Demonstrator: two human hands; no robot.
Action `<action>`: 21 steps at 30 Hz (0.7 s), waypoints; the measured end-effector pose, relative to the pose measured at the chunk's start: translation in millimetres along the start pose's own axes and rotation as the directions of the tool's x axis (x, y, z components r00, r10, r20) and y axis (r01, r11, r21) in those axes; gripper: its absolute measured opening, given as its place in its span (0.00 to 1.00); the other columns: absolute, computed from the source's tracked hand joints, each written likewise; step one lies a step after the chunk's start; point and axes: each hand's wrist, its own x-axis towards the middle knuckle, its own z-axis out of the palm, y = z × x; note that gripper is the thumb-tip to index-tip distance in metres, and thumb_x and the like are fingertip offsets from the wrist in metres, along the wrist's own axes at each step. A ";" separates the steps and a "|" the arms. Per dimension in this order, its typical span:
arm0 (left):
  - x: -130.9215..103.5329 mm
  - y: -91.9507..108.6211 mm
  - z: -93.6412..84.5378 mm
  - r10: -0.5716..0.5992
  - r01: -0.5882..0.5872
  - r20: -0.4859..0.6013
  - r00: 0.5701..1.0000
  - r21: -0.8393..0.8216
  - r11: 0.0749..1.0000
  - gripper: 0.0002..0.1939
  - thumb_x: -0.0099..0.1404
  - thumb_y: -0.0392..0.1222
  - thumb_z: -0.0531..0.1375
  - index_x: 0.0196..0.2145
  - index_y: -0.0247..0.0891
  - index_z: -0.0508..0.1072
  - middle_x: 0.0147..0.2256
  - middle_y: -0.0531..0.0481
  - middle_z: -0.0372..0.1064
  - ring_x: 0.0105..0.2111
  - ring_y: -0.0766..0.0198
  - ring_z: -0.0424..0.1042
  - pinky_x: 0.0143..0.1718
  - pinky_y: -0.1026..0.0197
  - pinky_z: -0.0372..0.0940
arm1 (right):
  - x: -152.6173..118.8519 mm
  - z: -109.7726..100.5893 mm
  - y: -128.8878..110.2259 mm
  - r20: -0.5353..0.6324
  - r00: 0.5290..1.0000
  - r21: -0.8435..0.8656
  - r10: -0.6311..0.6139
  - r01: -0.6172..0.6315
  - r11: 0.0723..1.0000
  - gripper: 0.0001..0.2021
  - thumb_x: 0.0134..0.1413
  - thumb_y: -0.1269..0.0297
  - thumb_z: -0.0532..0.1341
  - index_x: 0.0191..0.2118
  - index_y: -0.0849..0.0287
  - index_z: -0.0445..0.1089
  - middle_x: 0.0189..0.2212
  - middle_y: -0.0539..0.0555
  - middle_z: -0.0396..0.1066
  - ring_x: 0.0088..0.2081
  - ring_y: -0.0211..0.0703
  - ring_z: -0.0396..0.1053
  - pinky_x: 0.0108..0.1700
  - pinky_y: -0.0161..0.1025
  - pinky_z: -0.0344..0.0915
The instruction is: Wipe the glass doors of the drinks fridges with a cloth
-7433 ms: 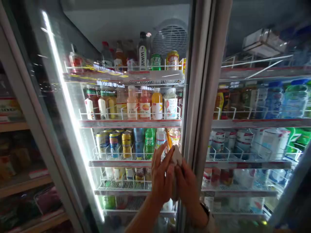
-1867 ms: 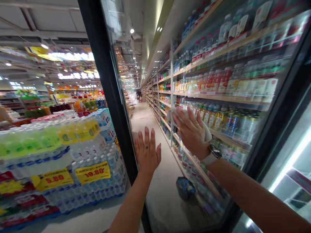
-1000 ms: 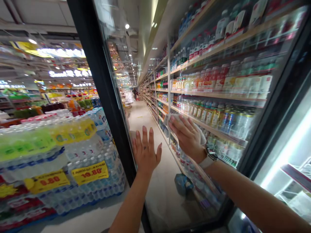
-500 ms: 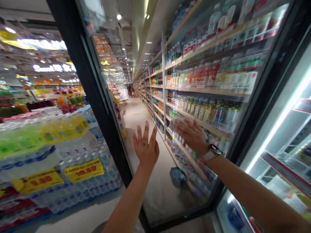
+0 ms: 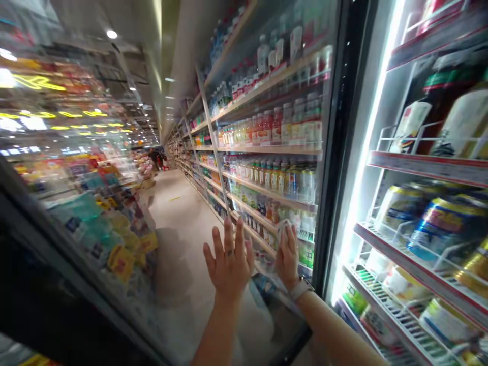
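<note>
The open glass door [image 5: 331, 168] of a drinks fridge stands before me, dark-framed and see-through. My left hand [image 5: 230, 259] is spread with its palm toward the pane, fingers apart and holding nothing; whether it touches the glass I cannot tell. Just right of it, my right hand [image 5: 287, 256] lies against the glass over a thin white cloth [image 5: 283, 224]. Only the cloth's upper edge shows above the fingers. A watch band [image 5: 300, 288] circles the right wrist.
On the right, lit fridge shelves [image 5: 423, 254] hold cans [image 5: 444, 229] and bottles [image 5: 414, 124]. Through the glass appear long shelves of bottled drinks [image 5: 267, 124], an aisle floor [image 5: 171, 203], stacked goods [image 5: 118, 239] at left and distant people [image 5: 157, 158].
My view has turned right and come nearer the door, showing more fridge shelving. My right hand has moved lower on the glass, closer to my left hand, with its fingers now pointing up.
</note>
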 end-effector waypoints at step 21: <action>-4.6 -6.7 11.5 -0.056 0.066 0.062 0.997 -0.181 0.981 0.38 0.64 0.46 0.61 0.67 0.49 0.51 0.69 0.45 0.44 0.69 0.45 0.37 0.68 0.35 0.29 | 12.1 10.8 36.3 -0.284 0.886 0.066 0.366 -0.363 0.929 0.26 0.69 0.64 0.43 0.69 0.57 0.47 0.68 0.62 0.49 0.70 0.51 0.45 0.67 0.64 0.48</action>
